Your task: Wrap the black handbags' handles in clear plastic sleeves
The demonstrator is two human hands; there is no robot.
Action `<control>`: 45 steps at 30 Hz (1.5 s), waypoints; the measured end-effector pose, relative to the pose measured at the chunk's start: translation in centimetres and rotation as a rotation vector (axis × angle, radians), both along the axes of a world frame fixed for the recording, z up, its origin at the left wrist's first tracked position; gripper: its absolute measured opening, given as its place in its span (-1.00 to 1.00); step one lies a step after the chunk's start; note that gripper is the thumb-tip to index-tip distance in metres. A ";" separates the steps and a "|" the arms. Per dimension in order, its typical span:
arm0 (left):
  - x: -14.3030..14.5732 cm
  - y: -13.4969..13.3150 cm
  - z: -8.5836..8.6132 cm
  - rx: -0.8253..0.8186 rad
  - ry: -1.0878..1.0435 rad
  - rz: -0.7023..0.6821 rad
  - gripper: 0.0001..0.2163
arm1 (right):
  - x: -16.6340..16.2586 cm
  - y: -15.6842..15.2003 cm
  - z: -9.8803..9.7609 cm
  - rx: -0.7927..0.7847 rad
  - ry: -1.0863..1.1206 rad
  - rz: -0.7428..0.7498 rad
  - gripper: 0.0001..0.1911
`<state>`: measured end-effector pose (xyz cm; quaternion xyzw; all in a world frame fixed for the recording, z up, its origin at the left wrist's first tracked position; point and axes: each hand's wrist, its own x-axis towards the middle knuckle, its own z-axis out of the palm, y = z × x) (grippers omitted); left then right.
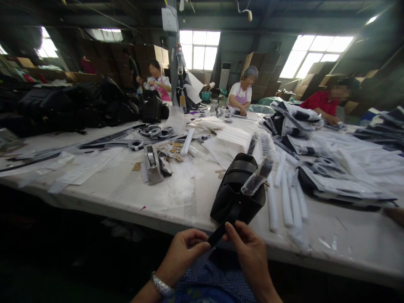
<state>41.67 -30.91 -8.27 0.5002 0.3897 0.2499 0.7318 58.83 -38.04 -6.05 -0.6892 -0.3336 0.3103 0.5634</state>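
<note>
A black bag [227, 191] sits at the table's front edge, its handle [259, 174] wrapped in clear plastic. From its near end a black strap [217, 234] runs down towards me. My left hand [186, 248] is closed, pinching the strap between thumb and fingers. Closer to the bag, my right hand [248, 246] also grips the strap, thumb on top. A pale, thin sheet or film [200, 263] hangs below my left hand; whether it is attached to the strap I cannot tell.
A tape dispenser [153, 165] and a pile of small tags [173, 150] lie left of the bag. White foam rolls [285, 202] and plastic-wrapped pieces [337, 181] lie on the right. Black bags [72, 103] are heaped at the back left. Several people work across the table [120, 204].
</note>
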 end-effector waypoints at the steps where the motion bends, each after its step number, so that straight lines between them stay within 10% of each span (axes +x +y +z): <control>1: 0.1 -0.1 -0.1 -0.017 -0.013 0.001 -0.71 | 0.0 0.0 0.0 0.002 -0.004 -0.006 -0.63; 14: 0.6 -1.0 -0.5 -0.034 -0.051 0.148 -0.57 | 0.1 0.0 -0.6 -0.005 0.031 0.061 -0.64; 29: 9.0 2.8 3.2 0.109 -0.135 0.209 -0.64 | 2.8 0.2 -0.2 0.030 -0.216 0.039 -0.60; 35: 10.0 3.5 3.3 0.386 -0.107 0.277 -0.68 | 2.6 1.4 0.5 0.020 -0.184 0.019 -0.60; 45: 8.3 2.4 1.4 0.253 -0.074 0.189 -0.66 | 2.2 2.1 0.9 -0.026 -0.058 -0.048 -0.58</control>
